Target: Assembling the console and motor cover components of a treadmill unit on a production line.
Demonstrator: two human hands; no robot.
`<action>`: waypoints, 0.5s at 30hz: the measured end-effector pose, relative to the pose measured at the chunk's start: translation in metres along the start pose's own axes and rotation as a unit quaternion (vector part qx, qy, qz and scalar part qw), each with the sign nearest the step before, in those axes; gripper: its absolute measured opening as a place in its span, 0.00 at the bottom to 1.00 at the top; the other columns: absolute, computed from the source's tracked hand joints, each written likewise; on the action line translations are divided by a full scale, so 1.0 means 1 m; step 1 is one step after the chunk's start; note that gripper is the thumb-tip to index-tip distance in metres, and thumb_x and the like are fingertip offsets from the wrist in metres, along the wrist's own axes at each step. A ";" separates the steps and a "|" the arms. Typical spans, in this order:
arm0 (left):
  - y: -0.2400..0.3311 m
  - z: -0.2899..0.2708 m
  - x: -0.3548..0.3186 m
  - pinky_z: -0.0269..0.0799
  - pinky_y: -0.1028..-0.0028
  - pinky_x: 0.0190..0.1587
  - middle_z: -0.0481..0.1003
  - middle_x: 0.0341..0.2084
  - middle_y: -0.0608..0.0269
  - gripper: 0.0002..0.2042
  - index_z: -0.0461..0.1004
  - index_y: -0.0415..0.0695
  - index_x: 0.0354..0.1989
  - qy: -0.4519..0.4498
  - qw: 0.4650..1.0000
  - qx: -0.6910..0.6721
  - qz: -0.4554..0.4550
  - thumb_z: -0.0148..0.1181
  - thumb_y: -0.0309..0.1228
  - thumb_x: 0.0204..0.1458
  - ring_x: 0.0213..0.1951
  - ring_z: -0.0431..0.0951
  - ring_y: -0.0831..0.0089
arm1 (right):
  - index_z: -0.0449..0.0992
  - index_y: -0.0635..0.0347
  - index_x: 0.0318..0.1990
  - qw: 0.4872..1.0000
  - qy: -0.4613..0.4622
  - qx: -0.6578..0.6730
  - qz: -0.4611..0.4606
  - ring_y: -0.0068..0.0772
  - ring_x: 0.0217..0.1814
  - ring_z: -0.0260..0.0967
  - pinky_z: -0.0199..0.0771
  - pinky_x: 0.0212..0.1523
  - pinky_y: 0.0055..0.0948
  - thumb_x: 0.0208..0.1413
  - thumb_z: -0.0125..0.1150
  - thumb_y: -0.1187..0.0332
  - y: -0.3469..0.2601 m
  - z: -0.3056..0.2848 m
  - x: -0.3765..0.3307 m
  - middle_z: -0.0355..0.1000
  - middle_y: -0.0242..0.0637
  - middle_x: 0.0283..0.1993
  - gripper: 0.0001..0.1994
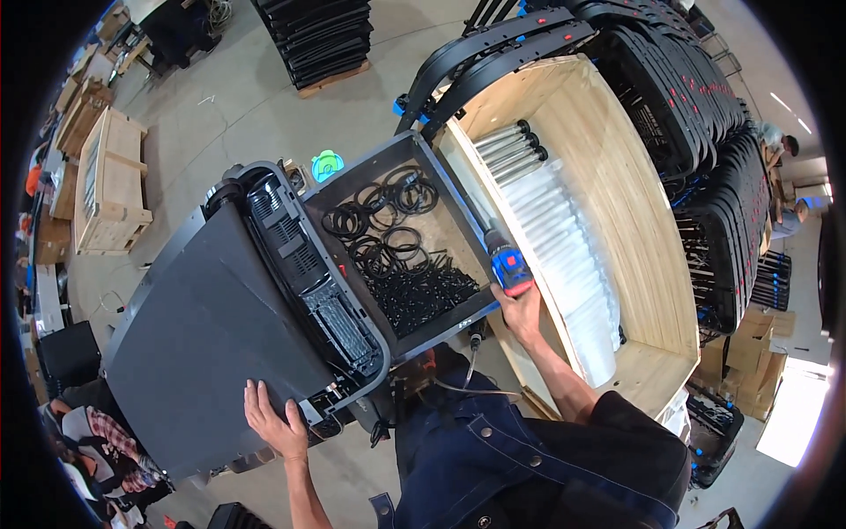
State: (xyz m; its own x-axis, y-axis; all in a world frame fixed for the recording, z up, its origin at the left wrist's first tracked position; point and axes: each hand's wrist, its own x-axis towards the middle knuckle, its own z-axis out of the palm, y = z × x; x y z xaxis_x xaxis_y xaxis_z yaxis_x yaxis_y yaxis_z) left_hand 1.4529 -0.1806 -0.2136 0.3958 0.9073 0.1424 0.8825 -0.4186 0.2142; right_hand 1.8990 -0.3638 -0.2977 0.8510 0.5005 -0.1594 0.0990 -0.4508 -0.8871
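Observation:
My left hand [277, 421] lies with its fingers spread on the dark belt of a treadmill [211, 317], near its front corner. My right hand [522, 316] grips a blue and red cordless drill [510, 267] at the right rim of a tray [454, 189]. The drill points away from me, and its bit is hard to make out. Inside the tray lie black ring-shaped belts [401, 196] and a heap of small black screws [419, 295]. The treadmill's opened front [304, 264], with black and silvery parts inside, adjoins the tray.
Right of the tray stands a wooden crate [648, 256] of metal rollers [555, 238], many in clear plastic. Stacked black frames [705, 115] rise beyond it. A hose [476, 388] hangs before me. Another person [101, 441] is at lower left, with a wooden crate [113, 189] further back.

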 end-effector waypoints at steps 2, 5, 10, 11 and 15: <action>0.001 0.001 0.003 0.49 0.53 0.70 0.62 0.67 0.49 0.29 0.65 0.39 0.65 -0.012 1.000 0.003 0.000 0.53 0.44 0.59 0.69 0.59 0.50 | 0.74 0.66 0.50 0.994 0.091 -0.057 -0.005 0.33 0.47 0.74 0.71 0.53 0.34 0.50 0.73 0.68 0.017 0.013 0.013 0.77 0.39 0.44 0.22; -0.001 0.002 0.004 0.49 0.53 0.71 0.62 0.67 0.49 0.29 0.65 0.40 0.65 -0.006 1.000 -0.003 0.002 0.54 0.42 0.58 0.69 0.58 0.50 | 0.73 0.65 0.52 0.997 0.077 -0.018 0.005 0.36 0.48 0.74 0.70 0.54 0.35 0.50 0.72 0.67 0.045 0.021 0.025 0.77 0.42 0.45 0.23; -0.011 -0.007 0.000 0.50 0.52 0.70 0.63 0.67 0.50 0.29 0.66 0.42 0.65 0.019 1.000 -0.014 0.004 0.59 0.39 0.55 0.69 0.60 0.51 | 0.73 0.64 0.51 0.997 -0.035 -0.048 0.043 0.39 0.43 0.75 0.73 0.50 0.38 0.51 0.71 0.64 0.021 0.018 0.026 0.77 0.42 0.39 0.22; -0.013 -0.006 -0.001 0.50 0.53 0.70 0.64 0.66 0.51 0.29 0.67 0.42 0.64 0.025 1.000 -0.019 0.006 0.60 0.38 0.54 0.68 0.61 0.51 | 0.71 0.64 0.53 0.995 -0.031 -0.086 0.043 0.40 0.44 0.74 0.73 0.50 0.39 0.51 0.71 0.65 0.014 0.017 0.019 0.76 0.43 0.40 0.24; -0.026 -0.007 -0.006 0.53 0.53 0.68 0.66 0.65 0.53 0.30 0.69 0.43 0.61 0.040 0.997 -0.061 0.000 0.66 0.38 0.48 0.66 0.63 0.52 | 0.64 0.67 0.64 0.960 -0.006 -0.246 -0.136 0.51 0.62 0.67 0.63 0.65 0.42 0.50 0.72 0.68 0.020 0.020 -0.021 0.69 0.55 0.59 0.34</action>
State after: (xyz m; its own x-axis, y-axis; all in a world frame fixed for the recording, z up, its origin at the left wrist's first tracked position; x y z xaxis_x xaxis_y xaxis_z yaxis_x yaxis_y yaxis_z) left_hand 1.4258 -0.1756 -0.2128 0.3703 0.9029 0.2182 0.8428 -0.4254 0.3297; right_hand 1.8723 -0.3684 -0.3207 0.7526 0.6572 0.0415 0.5515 -0.5946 -0.5850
